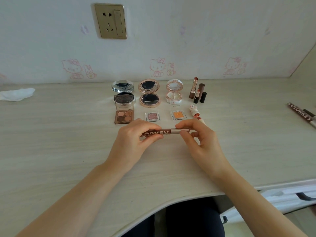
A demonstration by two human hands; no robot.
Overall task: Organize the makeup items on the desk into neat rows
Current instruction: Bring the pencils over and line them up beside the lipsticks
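We are seeing soft, even daylight washing the desk (51, 142), hands casting only faint shadows, glare glinting on the compacts' mirrors (122, 86), and wide-angle bending curving edges far from the desk's centre.

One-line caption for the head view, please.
Both hands, left hand and right hand, hold a brown Colorkey tube above the desk, before rows of open compacts and palettes.

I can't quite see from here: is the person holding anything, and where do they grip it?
Yes: a brown COLORKEY tube, held level. The left hand grips its lettered brown end; the right hand pinches its pale metallic end.
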